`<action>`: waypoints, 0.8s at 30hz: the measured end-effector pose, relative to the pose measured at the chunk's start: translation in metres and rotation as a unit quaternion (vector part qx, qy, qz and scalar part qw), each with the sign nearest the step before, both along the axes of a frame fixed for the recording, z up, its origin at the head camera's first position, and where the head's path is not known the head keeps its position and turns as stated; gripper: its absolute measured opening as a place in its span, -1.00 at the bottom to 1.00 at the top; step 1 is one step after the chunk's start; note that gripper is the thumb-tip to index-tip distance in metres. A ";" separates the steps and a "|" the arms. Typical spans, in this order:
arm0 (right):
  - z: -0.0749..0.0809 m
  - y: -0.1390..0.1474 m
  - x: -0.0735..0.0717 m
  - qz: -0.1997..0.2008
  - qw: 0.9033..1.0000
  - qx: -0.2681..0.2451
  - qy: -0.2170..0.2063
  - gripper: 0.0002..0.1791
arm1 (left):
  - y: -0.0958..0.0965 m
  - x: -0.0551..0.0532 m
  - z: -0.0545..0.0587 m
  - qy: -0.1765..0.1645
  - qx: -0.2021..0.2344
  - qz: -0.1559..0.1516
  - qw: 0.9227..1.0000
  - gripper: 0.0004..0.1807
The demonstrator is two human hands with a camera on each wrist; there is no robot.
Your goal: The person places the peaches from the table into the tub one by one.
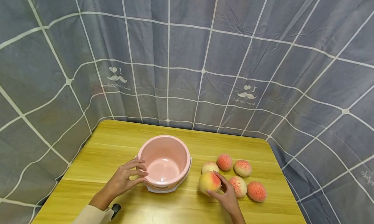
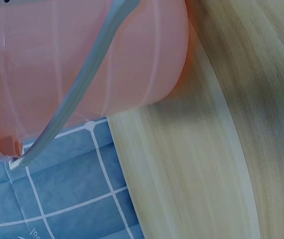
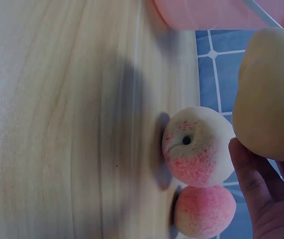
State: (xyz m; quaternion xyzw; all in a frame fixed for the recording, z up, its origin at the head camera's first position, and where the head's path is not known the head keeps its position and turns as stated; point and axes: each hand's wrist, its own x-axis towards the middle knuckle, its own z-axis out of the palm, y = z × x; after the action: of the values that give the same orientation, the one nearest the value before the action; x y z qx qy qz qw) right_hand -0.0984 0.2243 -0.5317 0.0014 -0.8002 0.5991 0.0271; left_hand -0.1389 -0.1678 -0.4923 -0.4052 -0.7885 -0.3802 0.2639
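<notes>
At the left side of a pink bucket point(image 1: 163, 185), my left hand point(image 1: 125, 177) grips the rim, fingers reaching over its edge. The left wrist view shows the bucket's outer wall point(image 2: 147, 50) and its pale handle point(image 2: 77, 94) hanging down. My right hand point(image 1: 229, 199) holds a yellow peach point(image 1: 208, 182) with a red blush between thumb and fingers. In the right wrist view this peach point(image 3: 271, 94) is raised off the table, with fingers point(image 3: 249, 174) against its lower side. A speckled peach point(image 1: 209, 167) lies just behind it, partly covered.
Several more speckled peaches lie to the right, among them a red one point(image 1: 256, 191) and a paler one point(image 1: 238, 186). The wooden table point(image 1: 117, 146) is bounded by a grey checked curtain point(image 1: 187, 81) behind and at the sides.
</notes>
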 end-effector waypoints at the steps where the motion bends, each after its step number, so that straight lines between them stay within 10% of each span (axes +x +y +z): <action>1: 0.001 0.000 -0.001 0.001 1.000 -0.007 -0.001 -0.22 | 0.000 0.000 0.000 -0.001 0.000 0.001 1.000 -0.65; 24: 0.019 0.000 -0.019 0.036 0.999 0.011 0.025 -0.23 | 0.001 0.000 0.002 0.008 0.002 -0.007 1.000 -0.61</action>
State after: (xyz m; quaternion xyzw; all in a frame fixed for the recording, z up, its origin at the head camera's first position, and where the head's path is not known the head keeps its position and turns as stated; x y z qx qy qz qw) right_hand -0.1177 0.2247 -0.5122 0.0456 -0.8050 0.5910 0.0251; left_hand -0.1393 -0.1667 -0.4904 -0.4133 -0.7828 -0.3802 0.2682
